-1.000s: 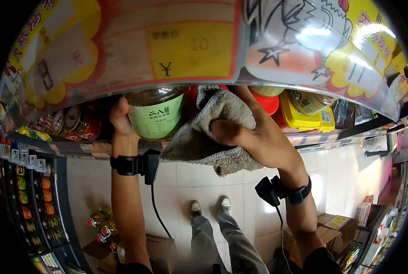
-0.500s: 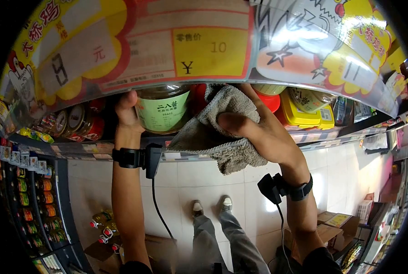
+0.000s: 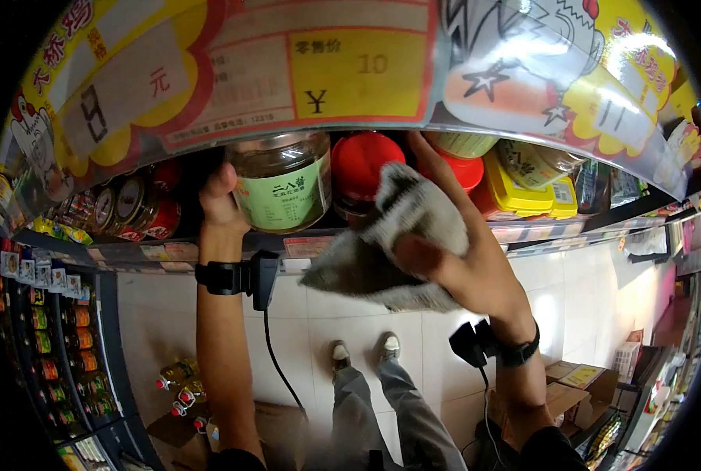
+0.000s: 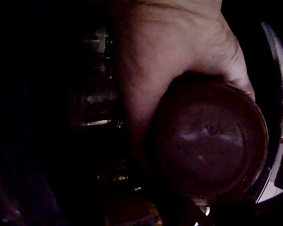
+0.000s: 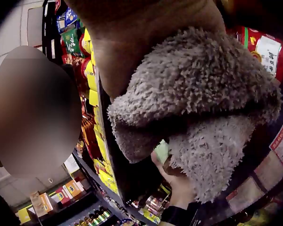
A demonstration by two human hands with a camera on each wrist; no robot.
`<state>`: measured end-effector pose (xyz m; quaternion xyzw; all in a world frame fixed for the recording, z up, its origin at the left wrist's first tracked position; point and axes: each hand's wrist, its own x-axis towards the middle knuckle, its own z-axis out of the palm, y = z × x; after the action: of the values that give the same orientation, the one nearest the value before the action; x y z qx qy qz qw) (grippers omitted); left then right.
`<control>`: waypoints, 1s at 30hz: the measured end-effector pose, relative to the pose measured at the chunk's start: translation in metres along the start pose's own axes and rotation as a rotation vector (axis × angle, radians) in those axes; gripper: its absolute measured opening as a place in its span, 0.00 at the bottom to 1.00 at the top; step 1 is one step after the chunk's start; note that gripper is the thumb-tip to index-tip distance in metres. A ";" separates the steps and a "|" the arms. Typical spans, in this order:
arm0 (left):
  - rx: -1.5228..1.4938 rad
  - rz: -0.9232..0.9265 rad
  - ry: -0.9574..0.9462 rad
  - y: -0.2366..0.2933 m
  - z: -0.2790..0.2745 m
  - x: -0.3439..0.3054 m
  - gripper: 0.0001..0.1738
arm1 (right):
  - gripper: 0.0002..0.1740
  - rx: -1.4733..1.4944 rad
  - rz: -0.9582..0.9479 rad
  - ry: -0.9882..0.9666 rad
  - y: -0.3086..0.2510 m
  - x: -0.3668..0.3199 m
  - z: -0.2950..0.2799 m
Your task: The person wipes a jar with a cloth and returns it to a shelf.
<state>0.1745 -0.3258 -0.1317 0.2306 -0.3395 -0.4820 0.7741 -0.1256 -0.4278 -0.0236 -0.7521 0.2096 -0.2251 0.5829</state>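
My left hand (image 3: pixel 222 206) grips a glass jar (image 3: pixel 284 195) with a pale green label, thumb along its left side. From below, the left wrist view shows the dark round base of the jar (image 4: pixel 207 141) with the hand (image 4: pixel 179 42) curled around it. My right hand (image 3: pixel 480 271) holds a grey terry cloth (image 3: pixel 425 216) bunched under the thumb, to the right of the jar and apart from it. In the right wrist view the cloth (image 5: pixel 198 84) covers most of the fingers. A red-lidded jar (image 3: pixel 366 163) stands between the two hands.
Price tags in a clear plastic strip (image 3: pixel 358 71) hang over the shelf front, close above both hands. Yellow-lidded tubs (image 3: pixel 523 184) stand at the right and more jars (image 3: pixel 131 200) at the left. Below are a tiled floor (image 3: pixel 287 322), oil bottles (image 3: pixel 182 388) and cardboard boxes (image 3: pixel 574 388).
My right hand has drawn the cloth away from the jar, towards the lower right, uncovering the red lid. The left hand keeps its hold on the jar, and more of its upper part shows.
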 end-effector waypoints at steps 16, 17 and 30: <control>0.378 0.384 0.494 -0.012 0.069 -0.077 0.41 | 0.59 0.362 0.329 0.099 0.030 -0.112 -0.037; 0.322 0.376 0.516 -0.015 0.070 -0.084 0.42 | 0.59 0.343 0.333 0.092 0.032 -0.113 -0.038; 1.308 0.423 0.822 0.015 0.056 -0.035 0.56 | 0.46 0.594 0.356 0.099 0.075 -0.125 0.002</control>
<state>0.1309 -0.2892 -0.0952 0.7275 -0.2775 0.0950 0.6202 -0.2299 -0.3715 -0.1087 -0.4893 0.2908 -0.2072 0.7957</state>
